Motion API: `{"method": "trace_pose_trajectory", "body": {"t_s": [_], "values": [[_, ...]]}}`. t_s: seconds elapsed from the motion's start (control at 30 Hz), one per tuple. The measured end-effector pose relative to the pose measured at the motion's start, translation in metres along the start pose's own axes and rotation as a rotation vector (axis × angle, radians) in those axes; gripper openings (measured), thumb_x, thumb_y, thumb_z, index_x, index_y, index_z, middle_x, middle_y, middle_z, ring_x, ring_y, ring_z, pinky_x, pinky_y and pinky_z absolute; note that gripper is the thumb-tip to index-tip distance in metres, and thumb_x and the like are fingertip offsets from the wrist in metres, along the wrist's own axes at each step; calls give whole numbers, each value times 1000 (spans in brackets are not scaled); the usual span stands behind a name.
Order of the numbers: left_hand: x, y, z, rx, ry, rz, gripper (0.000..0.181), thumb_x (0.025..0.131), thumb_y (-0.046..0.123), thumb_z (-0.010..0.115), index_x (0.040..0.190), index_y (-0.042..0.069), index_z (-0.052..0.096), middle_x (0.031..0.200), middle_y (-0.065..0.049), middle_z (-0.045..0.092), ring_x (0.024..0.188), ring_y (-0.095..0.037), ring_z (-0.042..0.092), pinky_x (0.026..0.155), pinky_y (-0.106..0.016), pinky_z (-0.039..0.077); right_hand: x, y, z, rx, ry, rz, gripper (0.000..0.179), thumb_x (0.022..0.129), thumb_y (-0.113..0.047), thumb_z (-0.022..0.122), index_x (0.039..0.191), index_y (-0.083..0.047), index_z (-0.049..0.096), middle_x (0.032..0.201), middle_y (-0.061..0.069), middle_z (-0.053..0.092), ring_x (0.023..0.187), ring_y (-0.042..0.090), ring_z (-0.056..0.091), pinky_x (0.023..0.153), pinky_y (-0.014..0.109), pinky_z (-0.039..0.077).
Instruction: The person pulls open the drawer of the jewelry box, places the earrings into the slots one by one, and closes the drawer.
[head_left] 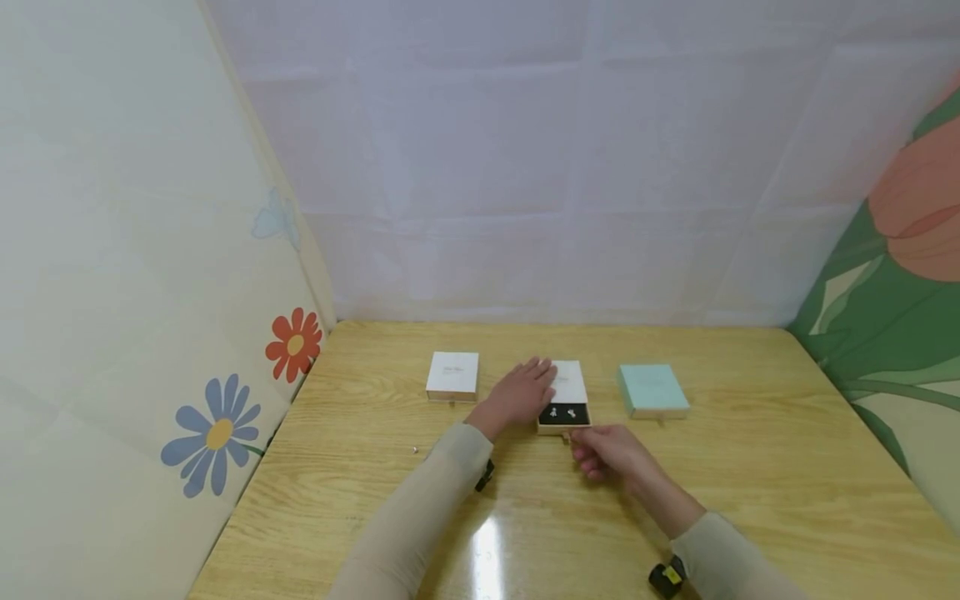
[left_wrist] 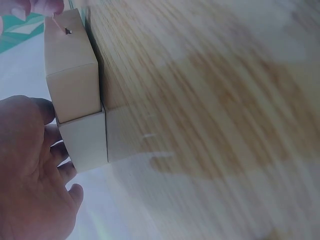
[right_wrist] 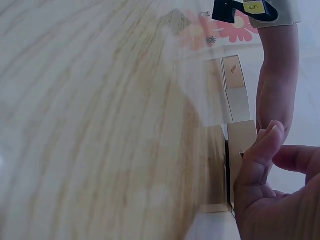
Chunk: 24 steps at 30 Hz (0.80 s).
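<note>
A small white drawer box (head_left: 572,382) lies in the middle of the table with its drawer (left_wrist: 72,92) slid partly out at the front. Two small silver earrings (head_left: 572,413) sit on the drawer's black lining. My left hand (head_left: 519,395) rests on the left part of the box cover, its fingers stretched out. At the drawer's front, my right hand (head_left: 606,450) pinches the short pull tab (left_wrist: 59,24) between thumb and forefinger. The fingertips partly hide that tab in the right wrist view.
To the left stands a closed white box (head_left: 453,372), and to the right a closed mint-green box (head_left: 652,387). Tiny silver pieces (right_wrist: 211,39) lie on the wooden table (head_left: 345,467) at the left. A white cloth (head_left: 480,167) hangs behind.
</note>
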<state>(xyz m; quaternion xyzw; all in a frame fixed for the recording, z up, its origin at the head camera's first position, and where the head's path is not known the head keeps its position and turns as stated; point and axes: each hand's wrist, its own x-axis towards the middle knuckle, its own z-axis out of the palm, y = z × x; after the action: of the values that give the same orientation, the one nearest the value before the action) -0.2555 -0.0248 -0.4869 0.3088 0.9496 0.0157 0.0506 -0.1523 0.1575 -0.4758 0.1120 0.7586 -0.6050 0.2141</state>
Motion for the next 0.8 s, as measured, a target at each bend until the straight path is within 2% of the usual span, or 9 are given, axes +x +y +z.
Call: {"method": "trace_pose_trajectory", "body": {"t_s": [0.37,0.8], "values": [[0,-1,1,7,0,5,55,113,38,23,162,13,22,169,-5,18,156,-23,15,127,-41,17,2,3,6,22,14,-8,25,96,-20,67,91,3,72,72,4,68,57,10,60,53,22,54],[1,0,0,1,-12,-8,55,113,37,24,163,14,21,169,-2,15,156,-22,14,127,-40,16,8,2,12,11,50,9,25,99,-18,65,91,4,73,68,2,68,53,8,59,49,21,53]]}}
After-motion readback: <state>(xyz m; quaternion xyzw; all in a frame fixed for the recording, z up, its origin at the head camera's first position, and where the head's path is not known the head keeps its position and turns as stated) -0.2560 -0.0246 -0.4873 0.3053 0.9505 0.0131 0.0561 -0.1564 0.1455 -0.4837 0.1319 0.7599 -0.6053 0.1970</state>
